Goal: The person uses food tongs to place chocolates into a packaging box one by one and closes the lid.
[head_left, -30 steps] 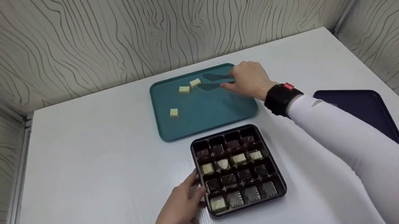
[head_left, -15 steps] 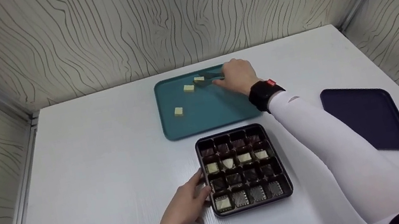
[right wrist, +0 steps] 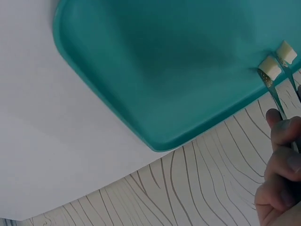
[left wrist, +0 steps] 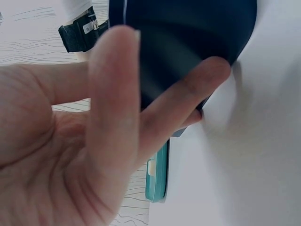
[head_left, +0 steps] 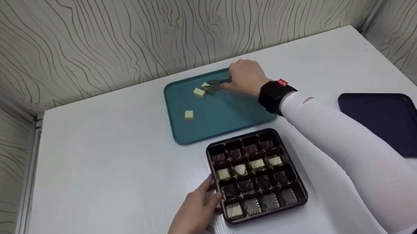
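Note:
My right hand grips dark tongs over the back of the teal tray. In the right wrist view, the tong blades stand on either side of a cream-white chocolate cube. A second cube lies right next to it, and a third cube lies nearer the tray's front left. My left hand touches the left side of a dark compartment box, its fingers fairly straight along the wall. Dark and cream chocolates sit in the box; several front-row compartments show only textured liners.
A dark blue tray lies on the white table at the right, partly behind my right sleeve. A wood-patterned wall rises behind the table's back edge.
The right hand has moved slightly left and back. The tongs, spread apart a second ago, have closed around the rear cube. My left hand keeps its place at the box.

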`<action>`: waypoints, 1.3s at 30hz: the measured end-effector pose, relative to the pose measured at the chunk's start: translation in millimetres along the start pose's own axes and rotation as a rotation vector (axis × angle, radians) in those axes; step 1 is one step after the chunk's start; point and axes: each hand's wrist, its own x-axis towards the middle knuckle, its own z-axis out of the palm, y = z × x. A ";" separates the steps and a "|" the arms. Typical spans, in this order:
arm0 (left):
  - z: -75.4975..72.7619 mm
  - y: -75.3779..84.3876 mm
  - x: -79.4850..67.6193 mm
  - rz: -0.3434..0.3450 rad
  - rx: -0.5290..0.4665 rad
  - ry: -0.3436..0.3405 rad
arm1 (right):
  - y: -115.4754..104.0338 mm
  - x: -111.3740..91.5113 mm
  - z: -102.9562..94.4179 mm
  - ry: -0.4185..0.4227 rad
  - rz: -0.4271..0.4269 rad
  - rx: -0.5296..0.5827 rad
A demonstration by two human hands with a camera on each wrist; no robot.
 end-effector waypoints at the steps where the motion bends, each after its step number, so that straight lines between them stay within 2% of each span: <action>1: 0.7 0.3 0.4 0.003 0.000 -0.002 | 0.3 -0.8 0.5 0.007 0.000 0.003; 7: 3.2 1.7 2.8 0.014 -0.011 -0.014 | 6.6 -16.2 -5.3 0.021 -0.016 0.020; 13: 3.6 0.6 1.7 0.008 -0.058 -0.033 | 16.9 -55.7 -23.1 0.020 -0.077 0.057; 16: 3.0 -1.0 0.7 -0.001 -0.096 -0.047 | 18.8 -82.7 -32.3 0.020 -0.133 0.077; 22: -0.2 -2.4 0.1 -0.003 -0.104 -0.053 | 11.5 -142.4 -47.8 -0.020 -0.233 0.107; 28: -3.8 -2.9 -0.8 0.018 -0.052 -0.038 | -0.1 -199.2 -58.4 -0.016 -0.425 0.087; 33: -4.1 -2.9 -1.4 0.029 -0.026 -0.019 | -10.0 -227.8 -59.2 -0.047 -0.529 0.077; 39: -1.4 -3.0 -1.7 0.023 -0.051 -0.030 | -19.9 -244.1 -60.2 -0.040 -0.633 -0.009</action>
